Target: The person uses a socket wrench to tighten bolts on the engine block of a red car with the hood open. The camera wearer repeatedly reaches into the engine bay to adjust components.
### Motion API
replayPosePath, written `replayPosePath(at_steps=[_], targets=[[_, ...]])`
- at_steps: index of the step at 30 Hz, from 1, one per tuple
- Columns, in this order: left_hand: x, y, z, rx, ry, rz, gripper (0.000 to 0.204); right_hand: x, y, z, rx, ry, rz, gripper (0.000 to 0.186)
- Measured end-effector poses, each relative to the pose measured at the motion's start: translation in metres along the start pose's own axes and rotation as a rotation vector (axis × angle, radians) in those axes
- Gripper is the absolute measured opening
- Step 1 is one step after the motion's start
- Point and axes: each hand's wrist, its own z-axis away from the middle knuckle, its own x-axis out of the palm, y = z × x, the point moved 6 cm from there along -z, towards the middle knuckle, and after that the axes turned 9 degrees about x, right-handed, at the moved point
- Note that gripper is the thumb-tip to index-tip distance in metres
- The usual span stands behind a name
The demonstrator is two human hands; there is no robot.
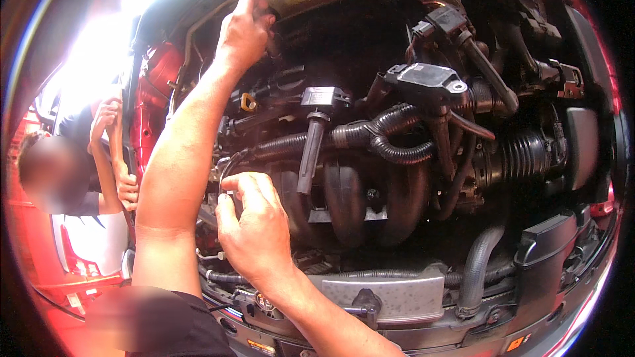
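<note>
At the far left of the engine bay, my left hand (246,34) is closed, its fingers curled around something dark that the hand mostly hides. My right hand (256,225) hovers nearer me over the left end of the black intake manifold (344,198). Its fingers are bent, with thumb and forefinger slightly apart beside thin dark wires (231,160); nothing shows in its grasp. Right of both hands, a black ignition coil (316,133) lies loose on top of the engine. Two more coils, one middle coil (426,82) and one farther coil (473,53), rest to its right.
A ribbed wiring conduit (281,147) crosses the engine. A corrugated air intake duct (522,157) and a curved radiator hose (481,268) stand on the right. A silver panel (397,297) lies along the front. At left, another person's hands (116,125) are beside the red car body.
</note>
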Motion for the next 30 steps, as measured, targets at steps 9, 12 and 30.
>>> replayPosePath(at_steps=[9,12,30], targets=[[0.010,-0.017,0.005,-0.200,-0.130,0.034,0.026,0.000,-0.003,0.001,0.016,-0.015,-0.011,0.017],[0.021,-0.029,0.029,-0.300,-0.113,0.137,0.027,0.001,-0.002,0.000,0.017,-0.012,-0.018,0.017],[-0.014,-0.019,0.011,-0.004,0.215,0.182,0.026,-0.022,-0.018,0.000,-0.050,0.153,-0.139,0.022]])
